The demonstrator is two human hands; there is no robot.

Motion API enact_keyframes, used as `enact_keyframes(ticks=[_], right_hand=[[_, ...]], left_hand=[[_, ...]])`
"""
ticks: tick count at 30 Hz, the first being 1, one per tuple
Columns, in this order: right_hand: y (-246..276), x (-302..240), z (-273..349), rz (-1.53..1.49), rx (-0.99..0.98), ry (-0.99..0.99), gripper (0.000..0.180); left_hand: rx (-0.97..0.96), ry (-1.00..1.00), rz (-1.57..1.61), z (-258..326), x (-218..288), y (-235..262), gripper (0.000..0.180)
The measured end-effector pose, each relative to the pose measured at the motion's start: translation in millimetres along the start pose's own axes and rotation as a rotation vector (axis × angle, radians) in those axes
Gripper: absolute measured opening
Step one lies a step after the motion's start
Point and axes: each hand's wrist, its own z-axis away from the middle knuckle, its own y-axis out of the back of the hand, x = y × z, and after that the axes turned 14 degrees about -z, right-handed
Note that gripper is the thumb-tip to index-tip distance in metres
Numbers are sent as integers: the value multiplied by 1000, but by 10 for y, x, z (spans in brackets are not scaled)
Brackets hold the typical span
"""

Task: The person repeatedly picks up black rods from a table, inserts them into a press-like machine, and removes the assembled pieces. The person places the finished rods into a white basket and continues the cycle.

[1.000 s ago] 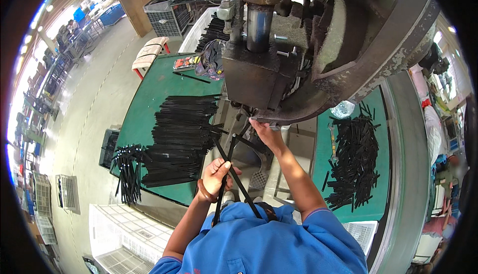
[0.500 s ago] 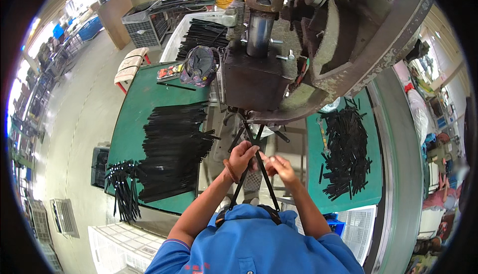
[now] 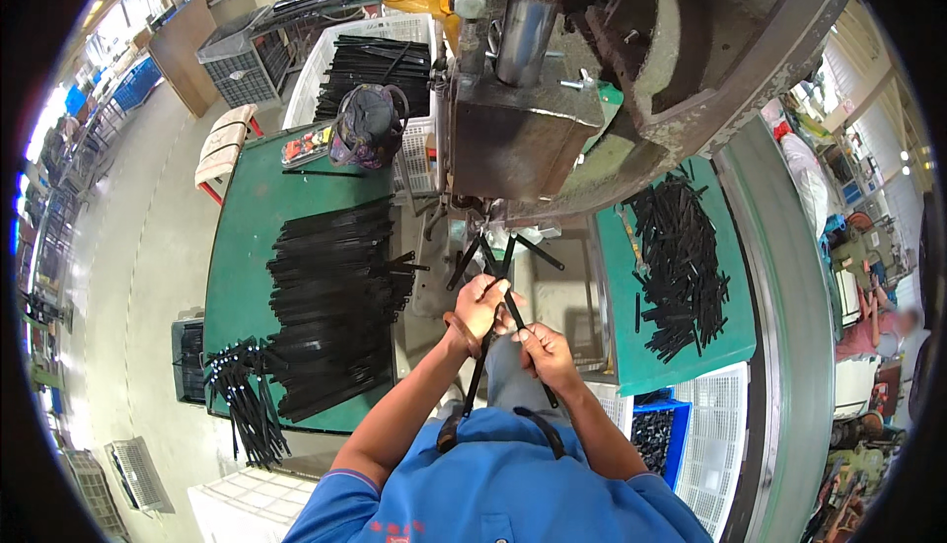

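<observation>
Black flat strips (image 3: 498, 263), crossed in an X with shorter arms splayed at their far ends, stand between me and the press. My left hand (image 3: 477, 308) is closed around them just below the crossing. My right hand (image 3: 546, 352) pinches the right-hand strip lower down, thumb on top. The strips' near ends reach down toward my blue shirt. Just beyond my hands is the dark metal press head (image 3: 513, 153) with its shiny ram (image 3: 526, 38). Whether the strips' far tips touch the press, I cannot tell.
On the left green table (image 3: 237, 217) lie a wide stack of long black strips (image 3: 330, 306), a bundle (image 3: 242, 385) overhanging its edge and a dark cap (image 3: 365, 129). The right green table (image 3: 617, 296) bears a heap of short black strips (image 3: 681, 267). A blue bin (image 3: 679, 444) stands below it.
My right hand has moved down and closed on the right-hand strip. The strips' short arms have spread wider. The whole view has shifted slightly.
</observation>
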Motion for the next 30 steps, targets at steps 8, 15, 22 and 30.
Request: enact_keyframes(ticks=[8,15,22,30], right_hand=[[-59,-153,58,20,37,-83,22],[-99,-247,74,18,17,-67,22],[-115,-382,87,-11,-41,7,21],[-544,317,-186,232,-339,-48,17]], left_hand=[[5,6,68,27,50,-48,17],[35,27,17,64,160,-87,21],[55,-105,-26,187,352,-145,20],[652,-194,-549,546,-409,359,31]])
